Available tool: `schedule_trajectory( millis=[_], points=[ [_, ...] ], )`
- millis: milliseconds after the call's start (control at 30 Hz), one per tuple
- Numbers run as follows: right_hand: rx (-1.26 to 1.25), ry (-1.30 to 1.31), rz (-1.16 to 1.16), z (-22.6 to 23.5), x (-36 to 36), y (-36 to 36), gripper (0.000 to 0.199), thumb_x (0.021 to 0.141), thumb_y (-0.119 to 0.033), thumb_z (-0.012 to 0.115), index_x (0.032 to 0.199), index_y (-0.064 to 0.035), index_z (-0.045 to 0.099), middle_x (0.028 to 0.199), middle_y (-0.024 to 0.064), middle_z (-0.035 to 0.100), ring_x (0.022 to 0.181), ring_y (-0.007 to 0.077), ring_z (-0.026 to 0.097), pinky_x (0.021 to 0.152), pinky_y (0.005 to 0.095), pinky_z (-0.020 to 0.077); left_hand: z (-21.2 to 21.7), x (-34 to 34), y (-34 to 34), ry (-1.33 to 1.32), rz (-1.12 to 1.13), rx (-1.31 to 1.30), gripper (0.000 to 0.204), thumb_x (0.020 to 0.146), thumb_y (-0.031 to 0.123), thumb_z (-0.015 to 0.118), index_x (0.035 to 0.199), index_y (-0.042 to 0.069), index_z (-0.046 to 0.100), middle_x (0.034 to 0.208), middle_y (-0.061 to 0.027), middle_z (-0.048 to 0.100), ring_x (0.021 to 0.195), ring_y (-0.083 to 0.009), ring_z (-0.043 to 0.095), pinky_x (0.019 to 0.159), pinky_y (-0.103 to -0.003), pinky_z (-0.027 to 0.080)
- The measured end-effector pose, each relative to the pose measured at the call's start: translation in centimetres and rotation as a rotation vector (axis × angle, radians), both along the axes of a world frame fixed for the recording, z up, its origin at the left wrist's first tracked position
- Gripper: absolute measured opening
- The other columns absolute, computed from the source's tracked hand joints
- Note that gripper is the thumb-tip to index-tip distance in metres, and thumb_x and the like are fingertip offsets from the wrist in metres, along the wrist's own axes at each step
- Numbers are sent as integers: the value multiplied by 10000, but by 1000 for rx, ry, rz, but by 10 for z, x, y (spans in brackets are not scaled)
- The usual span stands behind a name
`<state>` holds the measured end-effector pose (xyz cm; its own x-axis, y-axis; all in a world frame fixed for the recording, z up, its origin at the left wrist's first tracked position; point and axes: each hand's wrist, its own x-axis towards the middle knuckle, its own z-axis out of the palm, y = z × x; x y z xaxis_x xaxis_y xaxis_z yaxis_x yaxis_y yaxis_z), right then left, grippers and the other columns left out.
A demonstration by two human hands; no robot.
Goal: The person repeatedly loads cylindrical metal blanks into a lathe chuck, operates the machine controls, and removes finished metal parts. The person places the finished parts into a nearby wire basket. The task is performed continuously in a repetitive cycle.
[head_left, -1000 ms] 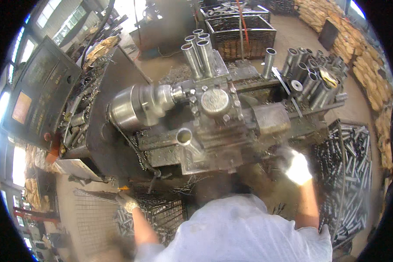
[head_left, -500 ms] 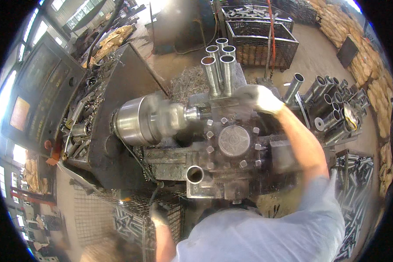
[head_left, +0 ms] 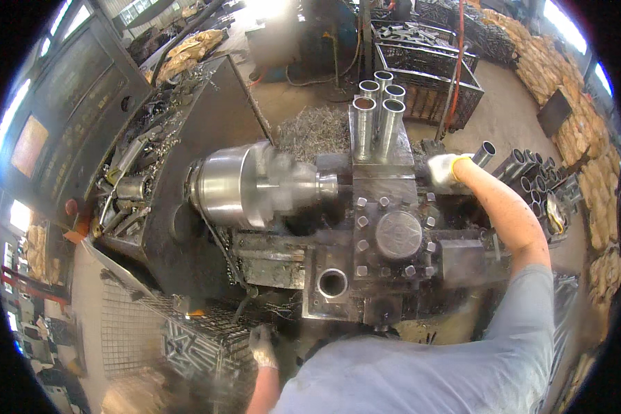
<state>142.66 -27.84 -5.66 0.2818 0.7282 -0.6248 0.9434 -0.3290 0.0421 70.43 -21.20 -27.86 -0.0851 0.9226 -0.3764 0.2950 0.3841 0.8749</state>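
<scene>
My right hand (head_left: pixel 443 172), in a white glove, reaches over the machine, behind the square tool post (head_left: pixel 399 234). Its fingers are bent down and mostly hidden, so its grip cannot be made out. Low on the left, my left hand (head_left: pixel 263 347) wears a pale glove with dark fingers. It looks closed near a dark lever (head_left: pixel 248 297); what it holds is unclear. A shiny lathe chuck (head_left: pixel 224 186) has a blurred part with a bright metal end (head_left: pixel 328 185). Several steel tubes (head_left: pixel 392 127) stand upright behind the tool post, and a single tube (head_left: pixel 332 283) stands in front of it.
More tubes (head_left: pixel 524 165) stand at the right, beyond my forearm. Wire baskets with metal pieces (head_left: pixel 190 348) are at lower left and at the far back (head_left: pixel 428 86). Metal shavings (head_left: pixel 317 131) lie behind the machine. A dark panel (head_left: pixel 207 138) rises behind the chuck.
The view has shifted. The tool post and its tubes have moved right, away from the chuck. My right hand has moved right with them; my left hand stays low by the lever.
</scene>
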Motion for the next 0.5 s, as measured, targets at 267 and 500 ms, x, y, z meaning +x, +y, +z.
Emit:
schedule_trajectory(
  millis=[267, 500],
  points=[
    [301, 330, 114, 74, -195, 159, 622, 727, -492, 843, 1166, -57, 774, 1113, 134, 802, 984, 289, 757, 848, 422, 590, 7, 35, 21, -307, -223, 84, 137, 1019, 162, 665, 1073, 37, 686, 926, -12, 679, 754, -118, 607, 719, -290, 519],
    [238, 280, 141, 35, -175, 164, 606, 687, -531, 905, 1033, -42, 818, 984, 140, 805, 859, 299, 762, 805, 423, 602, -13, -22, -19, -16, -10, -133, 260, 990, 173, 698, 1164, -19, 724, 1033, -88, 737, 977, -192, 653, 925, -354, 519]
  ],
)
